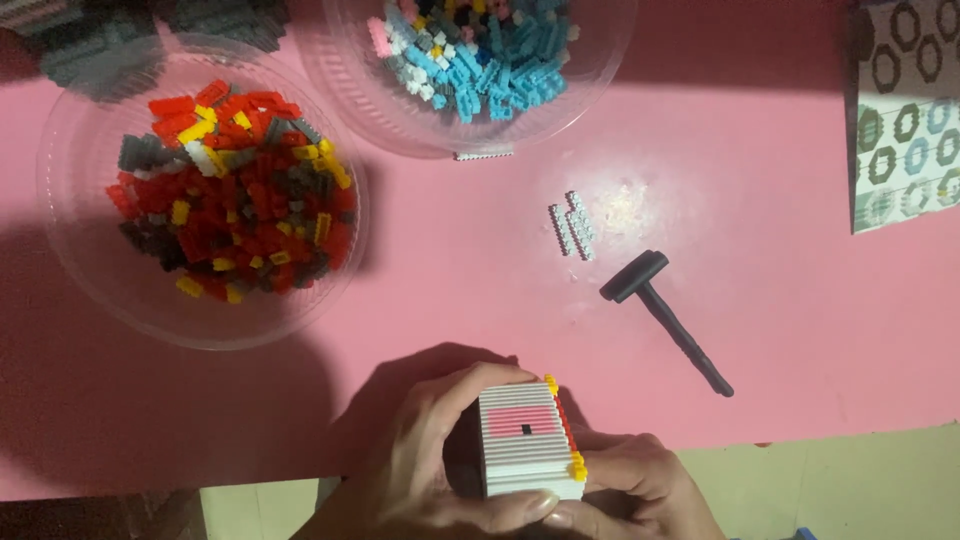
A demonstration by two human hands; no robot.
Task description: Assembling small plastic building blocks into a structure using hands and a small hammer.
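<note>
I found both hands clamped on the brick model point(528, 440) at six o'clock: left hand point(425, 470), right hand point(635, 485). White strips point(573, 226) lay unattached at twelve o'clock; model appeared part-built.

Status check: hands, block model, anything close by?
Both hands, left and right, grip the white-pink block model. Black hammer tool lies apart on pink table.

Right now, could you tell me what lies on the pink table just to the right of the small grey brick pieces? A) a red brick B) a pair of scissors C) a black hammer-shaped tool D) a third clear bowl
C: a black hammer-shaped tool lies on the pink table just right of the small grey brick pieces, untouched, while both hands hold the white block model.
</note>
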